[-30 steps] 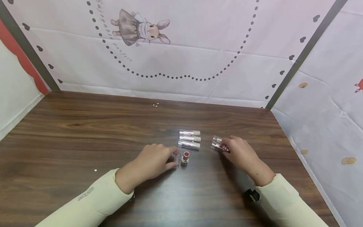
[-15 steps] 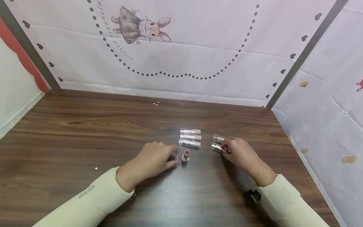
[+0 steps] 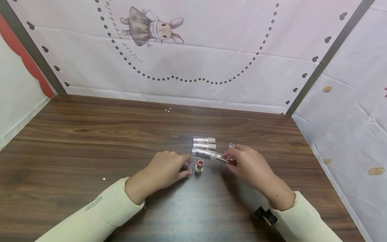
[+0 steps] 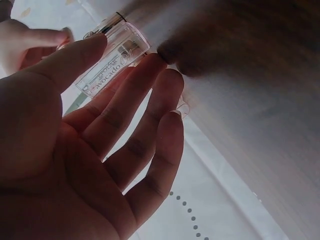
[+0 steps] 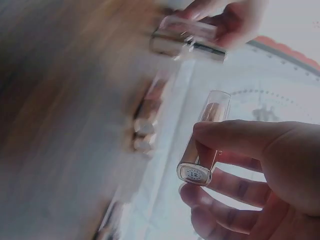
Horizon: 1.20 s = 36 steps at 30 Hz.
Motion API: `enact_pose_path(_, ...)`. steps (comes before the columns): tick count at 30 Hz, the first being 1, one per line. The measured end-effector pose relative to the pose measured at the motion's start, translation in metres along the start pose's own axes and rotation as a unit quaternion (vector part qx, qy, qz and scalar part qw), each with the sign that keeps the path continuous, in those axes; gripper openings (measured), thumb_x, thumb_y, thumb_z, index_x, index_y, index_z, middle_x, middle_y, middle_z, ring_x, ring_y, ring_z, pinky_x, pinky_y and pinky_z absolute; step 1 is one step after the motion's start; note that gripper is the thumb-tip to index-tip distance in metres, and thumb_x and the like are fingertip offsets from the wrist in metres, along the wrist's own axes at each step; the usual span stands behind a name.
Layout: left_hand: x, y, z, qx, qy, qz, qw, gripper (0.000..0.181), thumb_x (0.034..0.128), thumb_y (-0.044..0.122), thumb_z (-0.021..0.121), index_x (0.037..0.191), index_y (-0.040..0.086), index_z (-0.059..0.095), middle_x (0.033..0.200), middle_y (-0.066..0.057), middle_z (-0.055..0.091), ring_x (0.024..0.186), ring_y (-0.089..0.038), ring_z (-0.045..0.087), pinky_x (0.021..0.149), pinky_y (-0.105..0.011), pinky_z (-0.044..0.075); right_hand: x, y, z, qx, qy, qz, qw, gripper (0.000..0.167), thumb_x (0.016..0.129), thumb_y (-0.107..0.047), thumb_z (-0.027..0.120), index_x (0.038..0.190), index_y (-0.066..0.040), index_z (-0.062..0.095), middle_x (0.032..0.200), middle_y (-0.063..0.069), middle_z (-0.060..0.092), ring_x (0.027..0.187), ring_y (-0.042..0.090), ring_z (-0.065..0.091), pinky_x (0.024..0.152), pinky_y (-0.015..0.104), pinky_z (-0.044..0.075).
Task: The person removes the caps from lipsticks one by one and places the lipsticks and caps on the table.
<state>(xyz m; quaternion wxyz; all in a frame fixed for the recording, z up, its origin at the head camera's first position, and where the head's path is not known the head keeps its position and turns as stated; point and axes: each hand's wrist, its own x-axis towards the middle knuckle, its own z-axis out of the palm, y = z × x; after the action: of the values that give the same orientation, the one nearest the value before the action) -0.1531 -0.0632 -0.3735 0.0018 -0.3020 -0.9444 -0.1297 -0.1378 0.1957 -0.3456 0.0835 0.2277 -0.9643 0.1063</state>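
Holds capped lipstick (image 5: pixel 195 172) in R hand (image 3: pixel 252 168), pinched btwn thumb and curled fingers, gap narrow, just tube's width; clear cap pointing L in head view, label on base end visible in R wrist cam. On or just over table (image 3: pixel 75 144), can't tell which; v. close to nearest tube in row of three capped tubes (image 3: pixel 204 145), can't tell if touching. W/ L hand (image 3: pixel 164 169), pinches clear cap (image 4: pixel 114 62) btwn thumb and fingers, likewise narrow; "avocado" printed on cap side. Just R of that cap, see uncapped lipstick (image 3: pixel 199 168) standing upright on table, red tip up. Beyond R hand, mostly hidden by it, can make out another tube (image 3: pixel 231 146), clear end only. Also see tiny white specks (image 3: pixel 168 110) nr table's far edge, white bit (image 3: pixel 104 178) nr L sleeve (image 3: pixel 99 208), black strap (image 3: pixel 266 215) at R wrist, rabbit print (image 3: pixel 148 27) on backdrop (image 3: pixel 205 60) behind.
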Motion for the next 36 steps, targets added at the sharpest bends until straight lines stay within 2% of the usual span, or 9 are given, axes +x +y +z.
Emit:
enact_pose_path(10, -0.002, -0.003, 0.001, 0.021, 0.022, 0.014, 0.9994, 0.023, 0.0854, 0.035, 0.078, 0.098, 0.018, 0.067, 0.076, 0.005, 0.072, 0.066, -0.018, 0.067, 0.054, -0.039, 0.049, 0.018, -0.027, -0.004, 0.028, 0.019, -0.019, 0.9993, 0.023, 0.081, -0.017, 0.084, 0.102, -0.018, 0.075, 0.089, -0.005, 0.067, 0.078, 0.012, 0.064, 0.066, 0.03, 0.052)
enact_pose_path(21, -0.002, -0.004, -0.001, 0.019, 0.013, 0.016, 0.9996, 0.025, 0.0859, 0.036, 0.078, 0.095, 0.018, 0.064, 0.074, 0.004, 0.069, 0.064, -0.018, 0.065, 0.051, -0.038, 0.047, 0.024, -0.037, 0.003, 0.05, 0.028, -0.043, 0.9974, 0.025, 0.079, -0.017, 0.085, 0.102, -0.017, 0.074, 0.091, -0.004, 0.068, 0.072, 0.007, 0.063, 0.064, 0.026, 0.051)
enact_pose_path(25, -0.002, -0.002, -0.002, 0.008, 0.003, 0.016, 0.9998, 0.03, 0.0853, 0.04, 0.078, 0.1, 0.018, 0.064, 0.074, 0.007, 0.069, 0.064, -0.015, 0.064, 0.052, -0.035, 0.047, 0.021, -0.035, 0.002, 0.058, 0.031, -0.05, 0.9966, 0.025, 0.08, -0.015, 0.084, 0.102, -0.016, 0.074, 0.093, -0.004, 0.069, 0.075, 0.007, 0.064, 0.066, 0.025, 0.052)
enact_pose_path(29, -0.004, -0.003, -0.009, -0.006, -0.004, -0.005, 1.0, 0.048, 0.083, 0.049, 0.077, 0.116, 0.018, 0.063, 0.073, 0.008, 0.065, 0.062, -0.011, 0.06, 0.053, -0.033, 0.045, 0.019, -0.037, -0.001, 0.066, 0.037, -0.061, 0.9953, 0.025, 0.08, -0.014, 0.084, 0.103, -0.016, 0.074, 0.093, -0.004, 0.068, 0.076, 0.007, 0.064, 0.066, 0.024, 0.052)
enact_pose_path(32, -0.006, -0.002, -0.02, 0.001, 0.028, -0.011, 0.9995, 0.063, 0.0807, 0.054, 0.078, 0.128, 0.018, 0.059, 0.084, 0.005, 0.071, 0.072, -0.014, 0.067, 0.058, -0.037, 0.051, 0.018, -0.039, -0.004, 0.066, 0.042, -0.069, 0.9946, 0.025, 0.08, -0.015, 0.084, 0.102, -0.016, 0.073, 0.092, -0.004, 0.067, 0.075, 0.007, 0.064, 0.066, 0.024, 0.052)
enact_pose_path(36, -0.01, 0.005, -0.032, 0.012, 0.091, 0.009, 0.9957, 0.065, 0.0804, 0.053, 0.078, 0.131, 0.018, 0.058, 0.103, -0.001, 0.074, 0.089, -0.02, 0.072, 0.07, -0.041, 0.057, 0.015, -0.04, -0.006, 0.058, 0.049, -0.072, 0.9945, 0.027, 0.079, -0.015, 0.085, 0.103, -0.014, 0.073, 0.09, -0.003, 0.066, 0.074, 0.008, 0.062, 0.065, 0.024, 0.052)
